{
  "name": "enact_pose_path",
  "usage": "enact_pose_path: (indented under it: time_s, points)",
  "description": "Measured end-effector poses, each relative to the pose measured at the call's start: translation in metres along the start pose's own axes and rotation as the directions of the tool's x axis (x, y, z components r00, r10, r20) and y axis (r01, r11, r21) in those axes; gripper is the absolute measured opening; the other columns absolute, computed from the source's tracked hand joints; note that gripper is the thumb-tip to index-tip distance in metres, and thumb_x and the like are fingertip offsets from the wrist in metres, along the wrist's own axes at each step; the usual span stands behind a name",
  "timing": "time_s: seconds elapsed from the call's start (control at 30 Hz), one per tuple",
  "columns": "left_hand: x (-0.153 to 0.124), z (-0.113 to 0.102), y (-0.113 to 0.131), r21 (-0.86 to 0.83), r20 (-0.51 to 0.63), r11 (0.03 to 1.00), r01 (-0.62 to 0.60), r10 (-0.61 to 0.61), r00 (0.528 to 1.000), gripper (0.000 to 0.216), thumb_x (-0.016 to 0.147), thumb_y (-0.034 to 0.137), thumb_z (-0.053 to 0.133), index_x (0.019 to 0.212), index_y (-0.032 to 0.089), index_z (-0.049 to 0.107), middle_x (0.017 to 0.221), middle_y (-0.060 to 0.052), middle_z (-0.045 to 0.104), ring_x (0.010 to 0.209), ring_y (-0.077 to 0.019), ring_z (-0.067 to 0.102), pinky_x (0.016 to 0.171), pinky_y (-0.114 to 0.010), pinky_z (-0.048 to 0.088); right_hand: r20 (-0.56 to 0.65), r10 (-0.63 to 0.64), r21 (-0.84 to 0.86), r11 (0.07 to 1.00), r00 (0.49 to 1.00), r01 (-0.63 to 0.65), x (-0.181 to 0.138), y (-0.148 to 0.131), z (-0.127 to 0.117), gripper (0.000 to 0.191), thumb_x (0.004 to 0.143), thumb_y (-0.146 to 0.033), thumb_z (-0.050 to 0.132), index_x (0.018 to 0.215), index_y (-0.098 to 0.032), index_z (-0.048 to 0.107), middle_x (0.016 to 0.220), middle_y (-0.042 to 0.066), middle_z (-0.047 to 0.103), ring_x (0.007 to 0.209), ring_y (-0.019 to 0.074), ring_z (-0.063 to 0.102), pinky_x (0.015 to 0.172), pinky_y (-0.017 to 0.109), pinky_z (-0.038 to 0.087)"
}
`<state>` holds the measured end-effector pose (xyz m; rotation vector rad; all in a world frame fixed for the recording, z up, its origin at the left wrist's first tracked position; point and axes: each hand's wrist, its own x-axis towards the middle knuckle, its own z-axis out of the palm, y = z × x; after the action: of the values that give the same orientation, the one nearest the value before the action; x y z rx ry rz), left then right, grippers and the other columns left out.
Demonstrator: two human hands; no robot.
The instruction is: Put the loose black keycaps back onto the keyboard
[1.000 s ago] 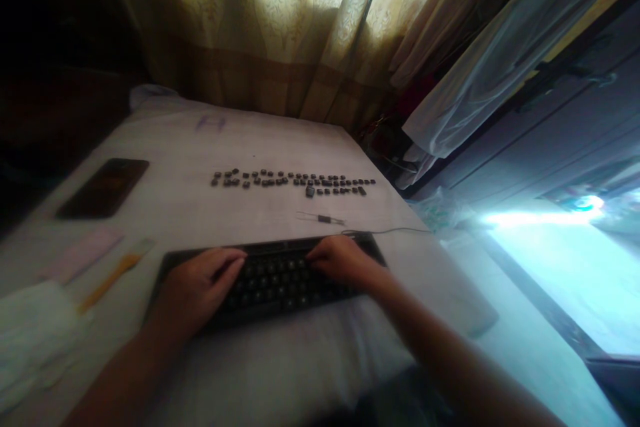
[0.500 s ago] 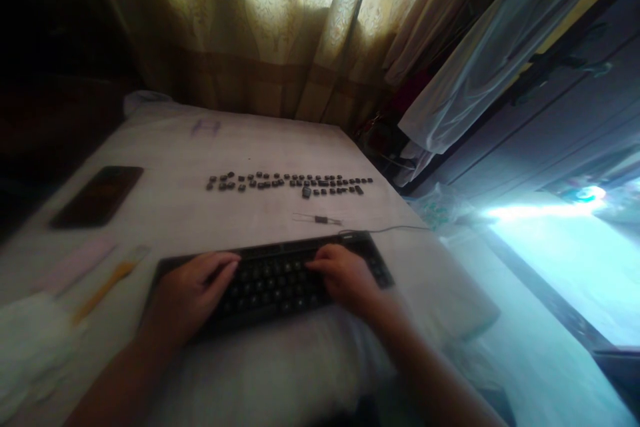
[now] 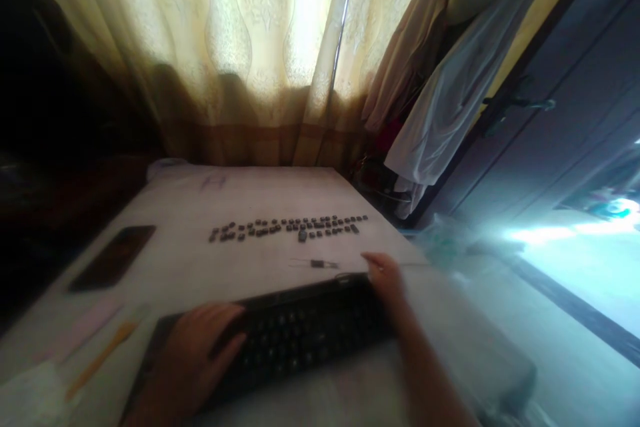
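A black keyboard point(image 3: 305, 333) lies across the near part of the table, blurred by motion. My left hand point(image 3: 197, 347) is over its left end, the thumb and fingers wrapped on the keys side. At the far right corner of the keyboard is my right hand point(image 3: 385, 277), closed round that end, with its fingertips partly hidden. Just beyond the keyboard lies a thin wire tool with a dark middle point(image 3: 317, 263). Several loose black keycaps point(image 3: 303, 235) are laid out in rough rows farther back.
On the left are a dark phone point(image 3: 113, 257), a pink flat object point(image 3: 85, 327), a brush with an orange handle point(image 3: 103, 357) and a white cloth point(image 3: 33, 390). A curtain point(image 3: 265, 47) hangs behind the table point(image 3: 280, 190); clothes point(image 3: 440, 107) hang at the right.
The view has tilted up, so the table sits lower in it. My right hand has moved from the keys to the keyboard's far right corner. My left hand stays at the left end.
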<state>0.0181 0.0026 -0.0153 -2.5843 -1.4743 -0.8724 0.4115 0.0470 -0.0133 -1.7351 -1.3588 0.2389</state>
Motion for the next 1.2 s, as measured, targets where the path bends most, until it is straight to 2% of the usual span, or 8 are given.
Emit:
enact_pose_path:
  time_s: [0.07,0.17,0.3,0.63,0.77,0.87,1.0,1.2]
  points:
    - [-0.005,0.006,-0.003,0.067,0.073,0.997,-0.023,0.018,0.997,0.058,0.079,0.063,0.061,0.129,0.033,0.061,0.132,-0.005,0.063,0.118,-0.0319,0.061,0.100,-0.048,0.050,-0.012,0.084,0.039,0.996,0.996,-0.084,0.002,0.016,-0.001,0.033,0.078,-0.022,0.045,0.088,-0.021,0.076,0.098,0.009,0.076,0.098,0.0261,0.069,0.095,0.044,0.053]
    - [-0.011,0.008,-0.006,0.100,0.221,0.995,0.005,-0.027,0.975,0.077,0.073,0.066,0.066,0.142,0.038,0.046,0.147,-0.005,0.050,0.128,-0.0350,0.052,0.106,-0.050,0.045,0.081,0.134,0.047,0.989,0.988,-0.138,0.001,0.030,0.002,0.034,0.077,-0.020,0.046,0.091,-0.020,0.077,0.098,0.009,0.077,0.098,0.0270,0.070,0.095,0.045,0.054]
    - [-0.011,0.002,-0.004,0.103,0.327,0.993,0.051,-0.082,0.942,0.079,0.072,0.067,0.066,0.142,0.037,0.045,0.150,-0.006,0.046,0.133,-0.0370,0.047,0.109,-0.054,0.041,0.185,0.101,0.029,0.994,0.977,-0.109,0.002,0.033,0.008,0.034,0.079,-0.018,0.046,0.094,-0.019,0.076,0.099,0.008,0.077,0.099,0.0255,0.071,0.096,0.042,0.053]
    - [0.003,-0.010,0.002,0.113,0.398,0.991,0.067,-0.107,0.911,0.073,0.072,0.058,0.068,0.139,0.035,0.051,0.147,-0.007,0.050,0.132,-0.0339,0.049,0.107,-0.049,0.043,0.218,0.083,0.025,0.996,0.972,-0.091,0.002,0.033,0.010,0.031,0.082,-0.019,0.050,0.097,-0.018,0.077,0.101,0.009,0.076,0.099,0.0241,0.071,0.091,0.038,0.054]
    - [0.035,-0.026,0.007,0.130,0.525,0.982,0.139,-0.187,0.830,0.050,0.080,0.050,0.060,0.126,0.031,0.063,0.135,-0.006,0.061,0.120,-0.0292,0.059,0.103,-0.042,0.046,0.231,0.089,0.007,0.996,0.969,-0.093,0.024,0.034,0.006,0.025,0.078,-0.021,0.056,0.089,-0.019,0.079,0.095,0.009,0.077,0.093,0.0251,0.072,0.088,0.037,0.054]
    - [0.069,-0.028,0.008,0.106,0.568,0.994,0.013,-0.071,0.820,0.031,0.087,0.043,0.048,0.098,0.026,0.072,0.108,-0.005,0.073,0.098,-0.0222,0.066,0.088,-0.032,0.050,0.234,0.081,0.001,0.997,0.969,-0.084,0.049,0.036,0.008,0.025,0.077,-0.023,0.057,0.089,-0.020,0.079,0.093,0.008,0.078,0.091,0.0246,0.072,0.087,0.035,0.053]
    - [0.113,-0.007,0.008,0.123,0.578,0.992,0.019,-0.087,0.811,0.030,0.088,0.039,0.046,0.093,0.022,0.070,0.095,-0.006,0.073,0.088,-0.0220,0.065,0.080,-0.032,0.047,0.230,0.112,0.000,0.993,0.967,-0.115,0.069,0.050,0.019,0.032,0.080,-0.026,0.054,0.101,-0.018,0.077,0.088,0.007,0.078,0.080,0.0224,0.072,0.079,0.034,0.055]
    - [0.166,0.036,0.004,0.133,0.598,0.991,0.015,-0.092,0.796,0.020,0.085,0.032,0.053,0.089,0.024,0.070,0.090,-0.003,0.073,0.083,-0.0187,0.064,0.075,-0.028,0.044,0.179,0.127,0.008,0.991,0.976,-0.130,0.066,0.069,0.036,0.033,0.081,-0.029,0.053,0.103,-0.020,0.076,0.097,0.006,0.077,0.095,0.0238,0.070,0.089,0.036,0.053]
